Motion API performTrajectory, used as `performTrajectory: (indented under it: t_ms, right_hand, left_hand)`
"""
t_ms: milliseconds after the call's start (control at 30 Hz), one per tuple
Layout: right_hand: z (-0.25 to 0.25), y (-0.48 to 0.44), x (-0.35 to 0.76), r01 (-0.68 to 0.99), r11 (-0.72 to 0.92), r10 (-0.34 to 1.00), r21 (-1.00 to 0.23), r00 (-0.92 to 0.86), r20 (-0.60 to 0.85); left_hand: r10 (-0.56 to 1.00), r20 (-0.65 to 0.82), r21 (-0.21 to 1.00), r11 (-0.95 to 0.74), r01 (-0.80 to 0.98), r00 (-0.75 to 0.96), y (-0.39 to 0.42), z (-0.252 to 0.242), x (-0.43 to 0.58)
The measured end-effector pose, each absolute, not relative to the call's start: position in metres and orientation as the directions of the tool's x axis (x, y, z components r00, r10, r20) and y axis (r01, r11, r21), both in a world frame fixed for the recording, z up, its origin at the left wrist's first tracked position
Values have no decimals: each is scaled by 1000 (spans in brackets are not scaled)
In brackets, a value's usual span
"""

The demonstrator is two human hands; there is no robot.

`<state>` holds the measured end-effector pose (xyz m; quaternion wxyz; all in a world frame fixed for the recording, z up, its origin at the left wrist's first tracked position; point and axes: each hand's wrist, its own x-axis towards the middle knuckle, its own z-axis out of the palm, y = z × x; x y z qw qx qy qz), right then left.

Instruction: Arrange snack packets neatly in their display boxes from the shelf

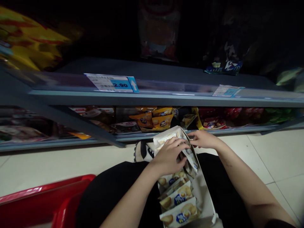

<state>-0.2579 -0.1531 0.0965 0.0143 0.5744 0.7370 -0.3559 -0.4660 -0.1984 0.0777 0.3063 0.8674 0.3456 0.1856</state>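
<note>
A long white open box [206,193] lies between the knees, with several small snack packets [181,199] standing in a row inside it. Over the far half of the box, my left hand [169,155] rests on the packets there, its fingers spread and bent a little. At the far right edge of the box is my right hand [204,139], with its fingertips at the cardboard and a packet [192,160] close by. What the right fingertips grip, if anything, is too small to make out.
A shelf [166,99] with price labels crosses the view. Yellow packets [162,122] and red packets [213,122] fill the low shelf behind the box. A red basket [59,199] stands at the lower left, and a shoe [143,152] shows beside the box.
</note>
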Motion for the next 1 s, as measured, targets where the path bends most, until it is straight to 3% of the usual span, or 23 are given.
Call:
performTrajectory:
  t_ms: [133,267,433,700,800,900,1000]
  right_hand:
    - [97,-152,-259,864,85,830,-496,-337,-444]
    - [98,-152,-259,876,89,829,-474,-329,-452]
    - [99,-154,-260,886,97,837,-454,-319,-444]
    - [100,-155,-263,899,136,838,-417,-329,-436]
    - [109,-162,-265,935,168,887,-311,-281,-366]
    - [124,-174,-271,986,135,960,-94,-154,-236]
    - [132,-188,-284,982,189,944,-22,-188,-273]
  left_hand:
    - [604,143,647,-657,388,784,-204,74,-458]
    - [622,153,621,-665,415,768,-201,66,-451]
    - [640,228,676,-647,354,734,-196,71,-456]
    - [584,128,633,-670,387,802,-210,57,-436]
    - [605,170,672,-648,357,778,-201,64,-451]
    - [670,199,699,-609,376,715,-189,73,-470]
    - [654,162,687,-612,391,739,-184,73,-479]
